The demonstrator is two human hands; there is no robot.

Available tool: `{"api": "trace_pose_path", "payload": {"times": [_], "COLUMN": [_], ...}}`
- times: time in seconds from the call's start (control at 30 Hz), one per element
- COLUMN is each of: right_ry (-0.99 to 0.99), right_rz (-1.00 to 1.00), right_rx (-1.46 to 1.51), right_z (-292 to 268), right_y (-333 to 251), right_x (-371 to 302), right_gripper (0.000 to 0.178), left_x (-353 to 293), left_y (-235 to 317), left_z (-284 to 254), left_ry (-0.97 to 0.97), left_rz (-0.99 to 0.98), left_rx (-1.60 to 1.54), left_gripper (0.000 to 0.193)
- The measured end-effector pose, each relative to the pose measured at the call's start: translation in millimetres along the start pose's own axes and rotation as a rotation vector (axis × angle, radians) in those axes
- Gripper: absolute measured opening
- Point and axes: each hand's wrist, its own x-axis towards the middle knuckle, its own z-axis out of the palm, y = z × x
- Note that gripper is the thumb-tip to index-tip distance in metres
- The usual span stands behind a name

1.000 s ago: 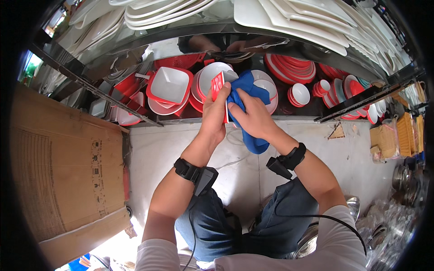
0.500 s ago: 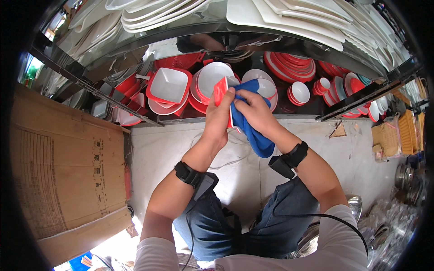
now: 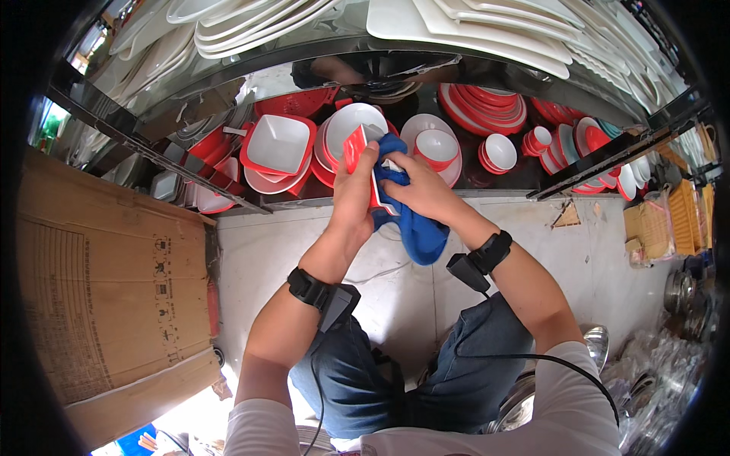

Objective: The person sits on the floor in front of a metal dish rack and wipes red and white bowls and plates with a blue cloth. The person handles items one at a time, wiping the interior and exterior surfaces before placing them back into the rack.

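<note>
Dish, red outside and white inside, held tilted before low shelf, above pale floor. Clasped on its red side by left hand, with thumb lying near upper edge. Covered partly on white side by blue cloth, pinched in curled fingers of right hand, with some fingertips hidden in folds. Behind, on shelf: red and white bowls and plates, many in stacks.
</note>
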Motion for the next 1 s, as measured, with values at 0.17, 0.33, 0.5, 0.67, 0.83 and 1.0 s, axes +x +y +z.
{"api": "trace_pose_path", "payload": {"times": [0.17,0.33,0.5,0.67,0.83,1.0], "right_ry": [0.209,0.460,0.328,0.074,0.170,0.409], "right_rz": [-0.079,-0.211,-0.126,0.012,-0.035,-0.202], "right_rx": [-0.188,-0.273,-0.109,0.093,-0.004,-0.250], "right_z": [-9.8,-10.1,-5.9,7.1,0.7,-15.2], "right_y": [-3.8,-7.2,-0.4,4.3,-13.4,-10.9], "right_x": [-2.4,-4.3,-5.1,-3.3,-2.6,-3.7], "right_gripper": [0.044,0.031,0.046,0.062,0.051,0.043], "left_x": [0.8,-3.6,-0.5,1.7,4.1,-2.8], "left_y": [-7.2,-5.2,-5.5,8.6,5.4,-3.9], "left_z": [4.5,10.0,8.8,8.4,5.7,11.2], "left_ry": [-0.068,-0.110,-0.086,0.005,-0.001,-0.124], "left_rz": [0.037,-0.024,0.036,0.195,0.210,0.076], "left_rx": [0.006,-0.010,-0.066,0.058,-0.024,0.003], "left_gripper": [0.055,0.060,0.056,0.054,0.052,0.057]}}
